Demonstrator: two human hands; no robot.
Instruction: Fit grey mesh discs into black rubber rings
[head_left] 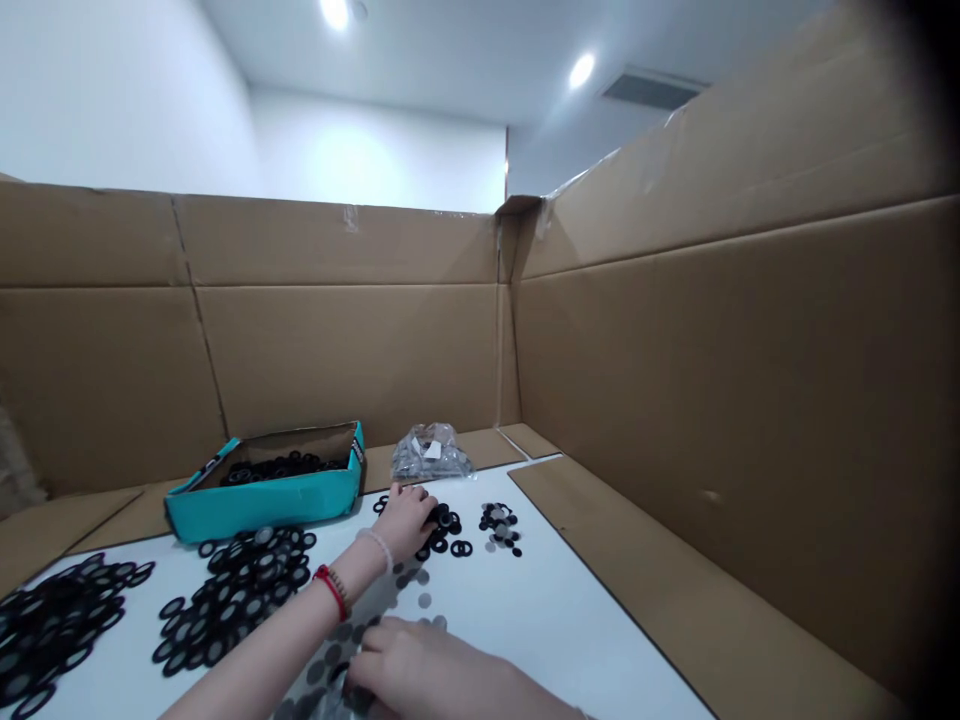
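My hands (397, 590) are apart on the white table (540, 610): my left hand (405, 522) rests on black rings (448, 545), my right hand (401, 670) on grey discs (319, 672).

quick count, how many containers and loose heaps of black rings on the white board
open teal cardboard box: 1
clear plastic bag: 1
loose heaps of flat black rings: 4
total: 6
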